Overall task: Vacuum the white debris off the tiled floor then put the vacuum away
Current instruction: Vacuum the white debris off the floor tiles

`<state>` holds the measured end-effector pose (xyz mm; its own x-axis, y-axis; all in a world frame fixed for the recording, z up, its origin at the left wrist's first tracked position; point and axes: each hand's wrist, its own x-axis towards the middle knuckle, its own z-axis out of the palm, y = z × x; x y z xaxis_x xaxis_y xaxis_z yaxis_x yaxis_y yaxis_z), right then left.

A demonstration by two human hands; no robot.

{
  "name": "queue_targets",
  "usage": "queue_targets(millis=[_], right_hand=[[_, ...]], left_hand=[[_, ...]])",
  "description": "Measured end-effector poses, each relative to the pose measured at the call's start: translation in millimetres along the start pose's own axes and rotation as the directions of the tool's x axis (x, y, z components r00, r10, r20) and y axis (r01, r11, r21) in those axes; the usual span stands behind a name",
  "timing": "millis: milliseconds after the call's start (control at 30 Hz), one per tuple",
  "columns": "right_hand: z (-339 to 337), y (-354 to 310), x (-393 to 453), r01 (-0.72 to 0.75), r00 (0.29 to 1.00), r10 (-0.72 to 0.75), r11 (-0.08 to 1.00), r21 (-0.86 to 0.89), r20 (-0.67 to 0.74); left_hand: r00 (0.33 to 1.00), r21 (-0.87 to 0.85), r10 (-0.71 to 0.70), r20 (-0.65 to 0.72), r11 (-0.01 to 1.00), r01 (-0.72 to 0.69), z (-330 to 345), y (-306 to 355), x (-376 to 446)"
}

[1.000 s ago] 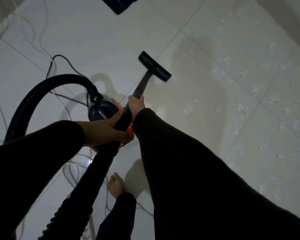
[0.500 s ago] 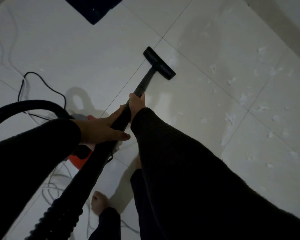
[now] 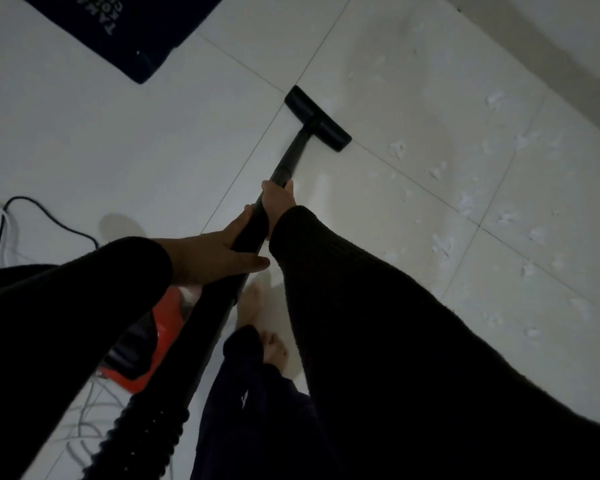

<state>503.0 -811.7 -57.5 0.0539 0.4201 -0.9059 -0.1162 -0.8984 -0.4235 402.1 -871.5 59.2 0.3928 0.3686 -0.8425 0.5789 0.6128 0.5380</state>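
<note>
We grip the vacuum wand point(image 3: 293, 152) with both hands, right hand point(image 3: 277, 202) ahead of left hand point(image 3: 212, 252), fingers clamped, floor nozzle point(image 3: 317, 118) mid-sweep; white debris point(image 3: 465, 202) at three o'clock likely comes next.

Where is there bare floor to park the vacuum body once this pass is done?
Free: the white tiles between the dark blue mat, the thin black cord and the black floor nozzle. Crowded: right of the nozzle, scattered white debris; lower left, pale tangled cables beside the red vacuum body.

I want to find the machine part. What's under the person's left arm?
Under the left sleeve sits the red vacuum body; only part shows, the sleeve and black tube cover the rest.
</note>
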Motion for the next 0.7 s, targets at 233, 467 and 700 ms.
queue_targets(millis=[233,467,700], right_hand=[[7.6,-55.8,26.5,0.014,1.000,-0.014,1.000,0.002,-0.003],[20.8,-107.2,29.6,-0.061,0.995,0.029,0.936,0.348,0.096],[23.4,-157.8,58.9,0.031,1.000,-0.031,0.970,0.241,-0.003]], left_hand=[[1.000,-0.007,0.005,0.006,1.000,-0.005,-43.1,40.0,24.5],[0.997,-0.056,-0.075,0.008,0.996,0.076,-104.5,78.9,36.7],[0.998,-0.108,-0.058,0.035,0.992,0.062,-137.2,112.1,69.6]])
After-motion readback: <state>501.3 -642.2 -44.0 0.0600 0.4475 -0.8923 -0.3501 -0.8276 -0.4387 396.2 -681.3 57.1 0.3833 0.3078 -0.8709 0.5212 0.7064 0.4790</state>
